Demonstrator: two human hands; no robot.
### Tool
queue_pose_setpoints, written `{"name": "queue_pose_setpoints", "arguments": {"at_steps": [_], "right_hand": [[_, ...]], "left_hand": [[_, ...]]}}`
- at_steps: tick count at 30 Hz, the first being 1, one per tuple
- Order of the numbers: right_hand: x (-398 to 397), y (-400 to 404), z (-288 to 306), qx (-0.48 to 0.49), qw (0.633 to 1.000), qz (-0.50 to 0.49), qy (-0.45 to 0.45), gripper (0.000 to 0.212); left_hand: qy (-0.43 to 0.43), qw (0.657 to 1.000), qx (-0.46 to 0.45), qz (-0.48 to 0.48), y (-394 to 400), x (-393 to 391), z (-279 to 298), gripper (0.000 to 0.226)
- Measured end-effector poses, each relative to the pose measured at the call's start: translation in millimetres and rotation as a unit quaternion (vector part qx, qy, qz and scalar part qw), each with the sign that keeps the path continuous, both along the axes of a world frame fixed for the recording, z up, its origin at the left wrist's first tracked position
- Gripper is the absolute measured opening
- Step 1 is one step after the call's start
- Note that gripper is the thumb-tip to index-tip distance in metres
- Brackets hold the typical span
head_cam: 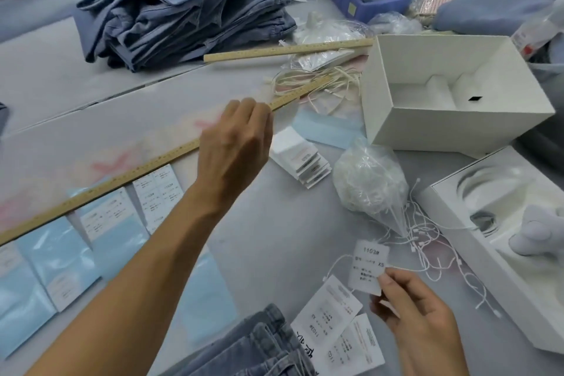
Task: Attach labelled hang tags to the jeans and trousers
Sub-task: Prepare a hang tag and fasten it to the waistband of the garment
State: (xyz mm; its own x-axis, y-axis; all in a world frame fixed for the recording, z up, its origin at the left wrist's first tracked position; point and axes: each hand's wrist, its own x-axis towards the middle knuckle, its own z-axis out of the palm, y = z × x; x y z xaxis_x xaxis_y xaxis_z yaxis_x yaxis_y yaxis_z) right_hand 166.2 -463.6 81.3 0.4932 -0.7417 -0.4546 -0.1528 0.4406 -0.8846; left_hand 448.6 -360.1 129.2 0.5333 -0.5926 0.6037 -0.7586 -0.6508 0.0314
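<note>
Right hand [418, 314] fingers pinching upright hang tag [367, 267], long axis away; left hand [235, 146] gripping ruler [122, 177]

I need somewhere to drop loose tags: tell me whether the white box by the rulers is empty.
Almost empty. The white box sits open-topped, showing only its bare moulded insert and one small black piece.

A grey table [55, 76] carries stacked jeans [189, 6], two rulers [100, 183], sticker sheets [103, 220], a white box [451, 91], bagged strings [369, 180] and tags [305, 162].
</note>
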Motion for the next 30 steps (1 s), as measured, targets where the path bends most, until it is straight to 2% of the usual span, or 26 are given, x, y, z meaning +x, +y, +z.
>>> {"name": "queue_pose_setpoints", "arguments": {"at_steps": [2,3,5,8,9,11,14,16,18,20,23,25,26,29,30], "right_hand": [[-3.6,-0.2,23.2,0.003,0.999,0.001,-0.051,0.005],[-6.3,-0.4,31.9,-0.004,0.998,0.009,-0.07,0.015],[-13.3,5.3,48.0,-0.009,0.995,0.055,-0.084,0.035],[-25.3,33.1,57.2,0.036,0.981,0.181,-0.053,0.058],[-31.6,46.3,54.1,0.047,0.973,0.223,-0.025,0.056],[-44.8,75.8,45.7,0.071,0.961,0.267,0.032,0.039],[-63.9,109.5,32.7,0.084,0.962,0.239,0.105,0.005],[-76.3,119.6,22.6,0.056,0.957,0.243,0.149,0.022],[-82.6,126.9,19.6,0.034,0.952,0.245,0.179,0.027],[-83.6,131.7,18.0,0.018,0.951,0.24,0.194,0.022],[-80.9,135.2,12.7,-0.017,0.946,0.247,0.209,0.019],[-78.3,137.5,11.1,-0.043,0.938,0.261,0.224,0.017],[-77.4,137.6,9.6,-0.056,0.932,0.269,0.236,0.017],[-76.1,135.1,3.8,-0.092,0.916,0.29,0.262,0.015],[-76.1,134.5,2.7,-0.105,0.911,0.294,0.268,0.015]], "left_hand": [[-0.06,0.996,-0.032,-0.058,42.7,-44.3,16.2,0.02],[-0.062,0.993,-0.019,-0.098,66.9,-73.1,16.9,0.015],[-0.011,0.983,0.038,-0.181,116.9,-141.6,4.8,0.005],[0.074,0.965,0.126,-0.218,167.6,-241.0,-27.4,0.02],[0.095,0.962,0.145,-0.21,177.6,-268.1,-38.8,0.024],[0.134,0.965,0.135,-0.182,187.7,-305.0,-57.9,0.03],[0.15,0.979,0.065,-0.122,193.1,-328.7,-75.3,0.035],[0.193,0.978,-0.021,-0.078,197.3,-337.0,-80.3,0.028],[0.285,0.946,-0.151,-0.031,198.2,-338.0,-82.6,0.018],[0.382,0.892,-0.238,0.042,192.6,-328.7,-79.3,0.013],[0.484,0.831,-0.232,0.144,177.5,-306.9,-73.4,0.008],[0.536,0.798,-0.213,0.172,170.6,-295.6,-69.6,0.006],[0.555,0.789,-0.192,0.182,168.3,-292.1,-67.8,0.012],[0.566,0.799,-0.086,0.185,162.2,-292.0,-65.2,0.023],[0.562,0.803,-0.076,0.184,160.2,-293.8,-63.4,0.024]]}}
